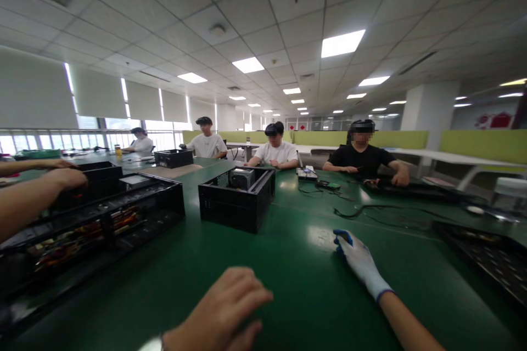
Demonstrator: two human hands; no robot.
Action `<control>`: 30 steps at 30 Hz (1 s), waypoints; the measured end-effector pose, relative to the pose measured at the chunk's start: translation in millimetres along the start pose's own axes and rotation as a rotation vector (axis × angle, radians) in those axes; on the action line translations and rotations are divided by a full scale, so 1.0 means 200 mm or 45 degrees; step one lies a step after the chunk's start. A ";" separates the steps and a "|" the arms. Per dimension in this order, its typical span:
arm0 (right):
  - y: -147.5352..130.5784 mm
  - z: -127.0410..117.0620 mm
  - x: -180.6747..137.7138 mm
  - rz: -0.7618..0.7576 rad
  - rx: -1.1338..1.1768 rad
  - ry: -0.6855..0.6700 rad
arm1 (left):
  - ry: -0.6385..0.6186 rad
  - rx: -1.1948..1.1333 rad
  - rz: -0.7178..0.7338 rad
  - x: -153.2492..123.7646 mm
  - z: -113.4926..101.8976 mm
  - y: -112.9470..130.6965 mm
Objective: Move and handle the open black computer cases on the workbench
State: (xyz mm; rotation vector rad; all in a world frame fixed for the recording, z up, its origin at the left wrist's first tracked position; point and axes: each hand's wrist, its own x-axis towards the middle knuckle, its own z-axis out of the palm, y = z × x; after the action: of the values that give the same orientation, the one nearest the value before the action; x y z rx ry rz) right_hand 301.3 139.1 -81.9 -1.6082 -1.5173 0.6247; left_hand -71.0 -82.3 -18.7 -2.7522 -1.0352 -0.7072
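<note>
My left hand (224, 310) is bare and somewhat blurred, low over the green tabletop (300, 279). Its fingers are loosely bent and apart, with nothing in them. To the right, my right hand (358, 260) wears a white glove with blue fingertips. Those gloved fingers are curled together near the table; a small dark patch shows between them, too unclear to name. Beyond both hands stands a black computer case (228, 205), open on top, with a grey power supply (241, 179) inside it.
At left, another person's arms (37, 197) reach over an open black chassis (111, 230) with coloured wires. A black perforated panel (489, 263) lies at right. Black cables (379, 208) and a green circuit board (328, 185) lie farther back. Several people sit across the table.
</note>
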 end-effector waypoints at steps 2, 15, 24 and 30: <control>0.01 0.00 0.00 -0.003 0.023 0.002 | 0.052 0.239 -0.199 0.19 -0.07 -0.25; 0.11 0.02 0.06 0.009 0.197 0.037 | -0.058 0.582 -0.879 0.60 -0.11 -0.89; 0.05 -0.02 -0.01 0.000 0.261 0.004 | -0.296 0.218 -0.724 0.08 -0.37 0.19; 0.06 0.00 -0.07 0.023 0.313 -0.036 | -0.652 -0.266 -0.537 -0.16 -0.74 0.39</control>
State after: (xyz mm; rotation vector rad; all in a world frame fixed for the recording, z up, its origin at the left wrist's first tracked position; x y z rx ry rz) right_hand 306.4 125.6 -94.2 -1.4319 -1.3876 0.8138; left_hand -98.7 -200.9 101.1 -3.0016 -1.7689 -0.1369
